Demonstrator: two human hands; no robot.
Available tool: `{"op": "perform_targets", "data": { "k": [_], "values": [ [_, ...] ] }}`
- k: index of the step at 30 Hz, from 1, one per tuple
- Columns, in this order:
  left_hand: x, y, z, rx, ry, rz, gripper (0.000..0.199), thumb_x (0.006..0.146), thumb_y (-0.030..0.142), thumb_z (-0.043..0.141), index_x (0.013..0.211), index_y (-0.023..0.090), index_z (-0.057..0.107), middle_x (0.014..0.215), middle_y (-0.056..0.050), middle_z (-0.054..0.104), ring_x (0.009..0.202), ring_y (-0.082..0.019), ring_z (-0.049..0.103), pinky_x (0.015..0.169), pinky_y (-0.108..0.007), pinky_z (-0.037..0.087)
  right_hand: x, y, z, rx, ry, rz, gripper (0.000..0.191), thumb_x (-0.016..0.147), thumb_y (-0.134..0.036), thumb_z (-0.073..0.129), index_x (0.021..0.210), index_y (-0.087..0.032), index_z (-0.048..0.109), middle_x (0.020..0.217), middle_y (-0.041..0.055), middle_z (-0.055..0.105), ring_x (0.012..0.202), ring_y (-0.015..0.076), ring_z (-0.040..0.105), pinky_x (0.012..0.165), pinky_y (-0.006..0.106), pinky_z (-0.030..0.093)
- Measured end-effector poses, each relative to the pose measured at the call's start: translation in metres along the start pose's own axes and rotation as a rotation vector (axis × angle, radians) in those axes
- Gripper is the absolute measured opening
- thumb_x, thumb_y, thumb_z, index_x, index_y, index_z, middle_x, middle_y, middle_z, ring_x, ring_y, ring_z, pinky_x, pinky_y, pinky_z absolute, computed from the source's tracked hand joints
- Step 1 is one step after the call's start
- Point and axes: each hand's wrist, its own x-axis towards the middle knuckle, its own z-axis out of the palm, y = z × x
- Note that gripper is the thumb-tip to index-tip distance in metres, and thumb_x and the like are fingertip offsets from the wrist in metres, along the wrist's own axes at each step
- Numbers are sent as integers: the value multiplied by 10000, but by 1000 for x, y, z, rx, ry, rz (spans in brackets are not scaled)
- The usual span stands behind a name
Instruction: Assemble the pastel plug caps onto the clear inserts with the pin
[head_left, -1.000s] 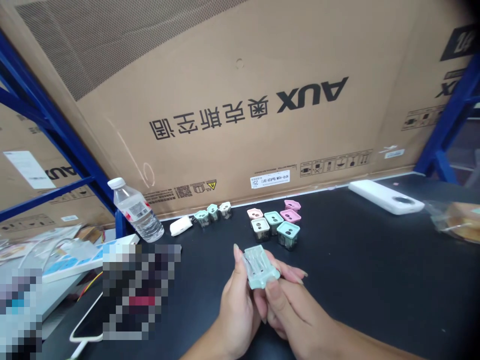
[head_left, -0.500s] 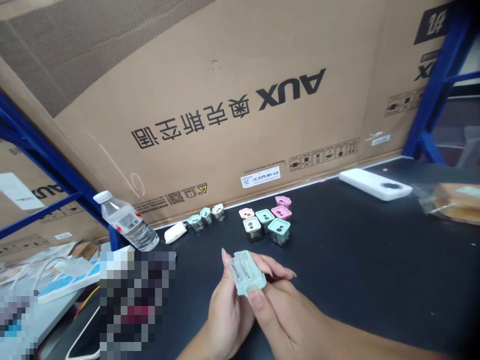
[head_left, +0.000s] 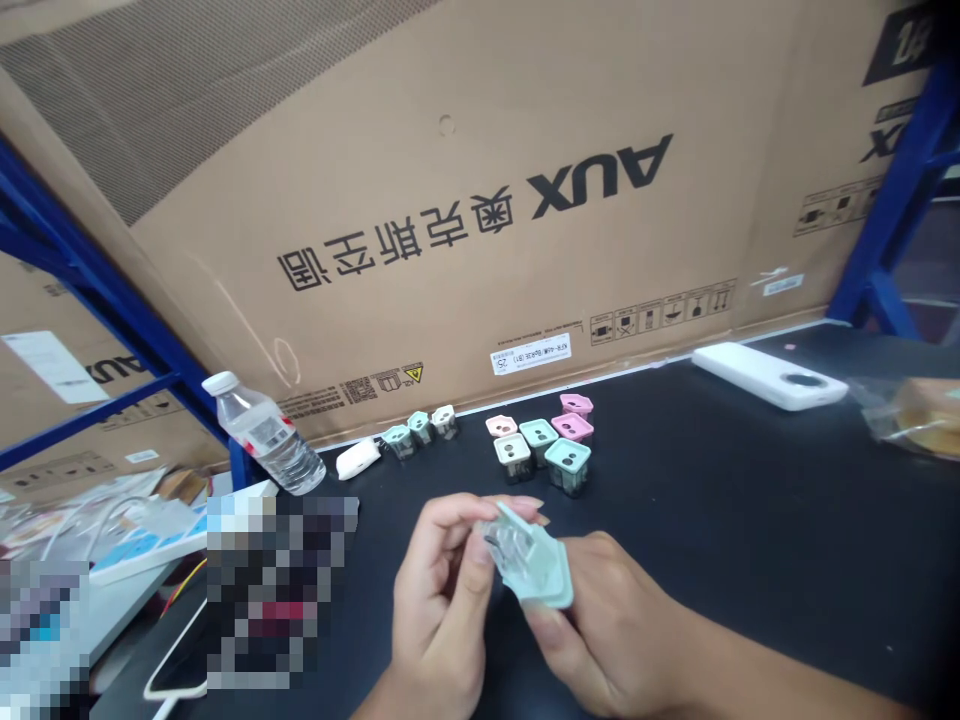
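Both hands hold a flat mint-green plastic case (head_left: 538, 562) with a clear inner piece (head_left: 507, 540) at its upper left edge. My left hand (head_left: 439, 600) pinches it from the left, fingers curled over the clear part. My right hand (head_left: 600, 640) grips the lower right corner between thumb and fingers. Beyond them, a group of small square cups in mint, cream and pink (head_left: 541, 450) stands on the black bench top (head_left: 712, 560). Several similar mint and cream cups (head_left: 420, 430) stand further left.
A water bottle (head_left: 264, 434) lies on its side, with a white earbud case (head_left: 358, 460) next to it. A white power bank (head_left: 769, 376) and a plastic-wrapped food item (head_left: 911, 420) sit at right. A large AUX cardboard box (head_left: 480, 210) and blue shelf uprights (head_left: 892, 200) stand behind.
The mint-green case has turned in my hands, now tilted with its clear side toward my left hand, and sits further right. My left fingers have curled over its top.
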Motion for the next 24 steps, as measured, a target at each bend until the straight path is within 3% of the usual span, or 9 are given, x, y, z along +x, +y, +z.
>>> {"op": "perform_targets", "data": {
  "k": [5, 8, 15, 18, 24],
  "values": [
    [9, 9, -18, 8, -216, -96, 156, 937, 269, 548, 1055, 188, 609, 1233, -119, 656, 1094, -257, 641, 948, -370, 501, 1, 9, -3, -56, -95, 36, 301, 966, -254, 330, 728, -191, 504, 567, -3, 546, 446, 144, 461, 455, 294, 307],
    [18, 13, -28, 64, -282, -157, 141, 935, 260, 561, 1035, 172, 606, 1214, -128, 667, 1105, -242, 631, 955, -342, 487, 3, 15, -5, -50, -202, 82, 291, 979, -275, 323, 757, -198, 495, 599, -9, 562, 465, 142, 479, 480, 287, 321],
    [26, 6, -28, 76, -167, -159, 114, 910, 269, 607, 933, 157, 595, 1082, -101, 706, 965, -178, 656, 850, -271, 506, 13, 17, -14, 19, -399, 272, 278, 1003, -335, 343, 803, -218, 496, 698, -26, 601, 570, 133, 536, 568, 260, 355],
    [29, 1, -26, 43, -79, -184, 170, 905, 317, 609, 894, 148, 599, 989, -84, 703, 889, -157, 650, 788, -249, 513, 16, 15, -19, 64, -433, 373, 286, 1027, -356, 315, 871, -231, 521, 732, -35, 607, 624, 124, 561, 600, 240, 370],
    [39, 5, -32, -42, 128, -181, 205, 903, 343, 596, 870, 140, 604, 863, -29, 633, 826, -147, 617, 773, -310, 565, 14, 18, -18, -12, -441, 510, 384, 1040, -407, 255, 743, -230, 421, 629, -39, 508, 572, 132, 519, 571, 257, 353]
  ]
}}
